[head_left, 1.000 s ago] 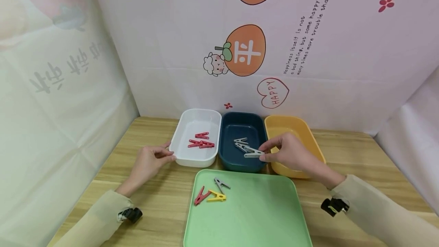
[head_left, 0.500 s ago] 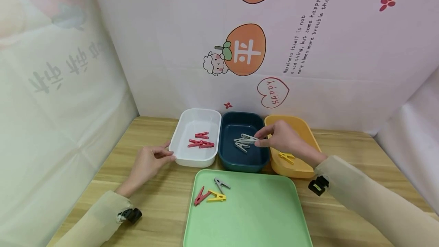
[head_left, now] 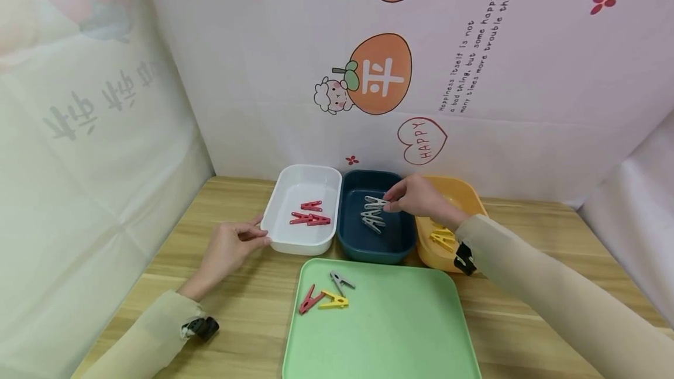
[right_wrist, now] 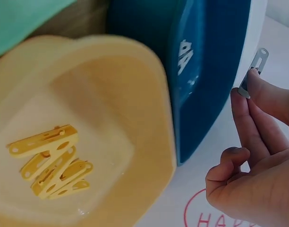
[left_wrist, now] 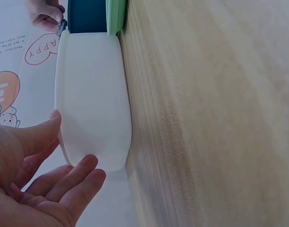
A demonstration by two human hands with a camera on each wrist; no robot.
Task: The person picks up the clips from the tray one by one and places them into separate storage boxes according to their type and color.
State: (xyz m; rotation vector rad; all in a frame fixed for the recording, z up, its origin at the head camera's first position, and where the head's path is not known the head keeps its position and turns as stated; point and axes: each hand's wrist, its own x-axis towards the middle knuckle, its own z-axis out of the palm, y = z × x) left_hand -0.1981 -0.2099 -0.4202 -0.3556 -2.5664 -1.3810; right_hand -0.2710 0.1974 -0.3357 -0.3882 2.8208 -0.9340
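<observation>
Three bins stand side by side behind a green tray point(head_left: 389, 332). The white bin point(head_left: 300, 183) contains three red clips point(head_left: 319, 220); the left hand point(head_left: 230, 250) holds its near outer corner between thumb and fingers. The dark blue bin point(head_left: 387, 246), in the middle, contains several overlapping gray clips point(head_left: 372, 220). The right hand point(head_left: 418, 196) pinches one gray clip point(right_wrist: 261, 56) between thumb and fingertip, over the blue bin. The yellow bin point(head_left: 466, 192) contains a pile of yellow clips point(right_wrist: 55, 170). Three loose clips, one red point(head_left: 309, 302), one gray point(head_left: 342, 281), one yellow point(head_left: 334, 302), lie near the tray's far left corner.
</observation>
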